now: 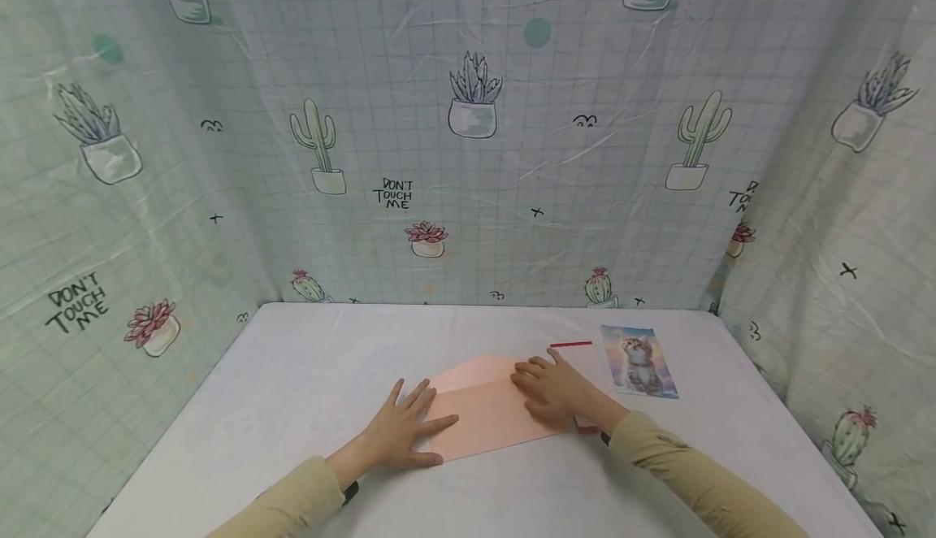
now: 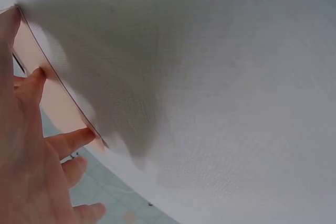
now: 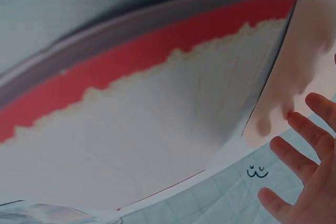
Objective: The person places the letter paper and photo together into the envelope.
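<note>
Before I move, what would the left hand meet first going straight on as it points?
The peach paper, whose edge the left hand touches; beyond, probably the right hand, though depth is unclear.

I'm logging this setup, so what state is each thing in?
Envelope: flap open.
Left hand: fingers spread, touching the envelope.
Right hand: resting on the envelope.
Red-edged card: partly hidden by the right hand in the head view.
Cat picture: face up, uncovered.
Curtain: hanging, creased.
</note>
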`<state>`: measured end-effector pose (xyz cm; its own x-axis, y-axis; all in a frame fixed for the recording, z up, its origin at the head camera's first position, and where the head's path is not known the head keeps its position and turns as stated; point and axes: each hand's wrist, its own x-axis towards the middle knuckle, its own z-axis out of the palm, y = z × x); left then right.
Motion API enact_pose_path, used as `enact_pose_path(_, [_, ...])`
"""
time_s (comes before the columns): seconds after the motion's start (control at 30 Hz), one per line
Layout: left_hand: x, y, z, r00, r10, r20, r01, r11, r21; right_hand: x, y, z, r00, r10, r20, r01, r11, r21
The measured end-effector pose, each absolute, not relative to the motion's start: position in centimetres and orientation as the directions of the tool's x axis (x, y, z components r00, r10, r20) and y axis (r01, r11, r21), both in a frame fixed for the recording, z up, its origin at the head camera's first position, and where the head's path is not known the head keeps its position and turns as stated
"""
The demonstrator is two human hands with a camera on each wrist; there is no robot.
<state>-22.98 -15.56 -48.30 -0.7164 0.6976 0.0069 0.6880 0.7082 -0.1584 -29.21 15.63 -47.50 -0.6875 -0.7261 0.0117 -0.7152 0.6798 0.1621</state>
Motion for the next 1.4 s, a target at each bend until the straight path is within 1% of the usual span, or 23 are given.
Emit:
enact_pose_path(0.1, [-22.9, -15.5, -48.1, -0.712, 0.702, 0.019, 0.691, 0.705, -0.158, -29.2, 16.1, -47.5, -0.682, -0.73, 0.043, -0.717, 0.679, 0.157])
enact_pose_path(0.27, [-22.7, -15.5, -47.9, -0.705, 0.708, 0.037, 0.696, 0.702, -0.151, -29.3, 17.1, -47.5, -0.654, -0.749, 0.11, -0.726, 0.661, 0.187])
enact_pose_path(0.33, [-22.7, -15.6, -48.0, -0.702, 0.711, 0.043, 0.698, 0.698, -0.159, -29.3, 17.6, -47.6, -0.654, -0.747, 0.118, -0.724, 0.664, 0.187])
enact_pose_path(0.47, [-22.7, -15.6, -48.2, -0.705, 0.708, 0.036, 0.69, 0.697, -0.194, -29.6, 18.4, -48.0, -0.681, -0.724, 0.111, -0.7, 0.688, 0.188])
enact_pose_path(0.63, [-22.7, -15.6, -48.3, -0.717, 0.696, 0.013, 0.68, 0.705, -0.202, -29.8, 19.3, -48.3, -0.709, -0.694, 0.126, -0.67, 0.719, 0.185])
enact_pose_path(0.77, [-22.7, -15.6, -48.5, -0.711, 0.703, 0.025, 0.686, 0.7, -0.198, -29.8, 20.0, -48.2, -0.726, -0.671, 0.147, -0.658, 0.741, 0.135])
enact_pose_path(0.9, [-22.8, -15.6, -48.6, -0.703, 0.71, 0.041, 0.691, 0.695, -0.202, -30.1, 20.7, -47.9, -0.731, -0.661, 0.172, -0.648, 0.751, 0.128])
enact_pose_path(1.07, [-22.8, -15.6, -48.5, -0.716, 0.698, 0.021, 0.682, 0.705, -0.195, -30.5, 21.4, -47.3, -0.711, -0.663, 0.233, -0.64, 0.748, 0.173])
enact_pose_path(1.23, [-22.8, -15.6, -48.5, -0.725, 0.689, -0.003, 0.678, 0.713, -0.178, -31.1, 22.2, -47.2, -0.738, -0.635, 0.229, -0.604, 0.773, 0.195])
enact_pose_path(1.4, [-22.9, -15.5, -48.5, -0.726, 0.688, -0.002, 0.675, 0.712, -0.191, -31.9, 23.0, -47.5, -0.737, -0.628, 0.251, -0.589, 0.779, 0.217])
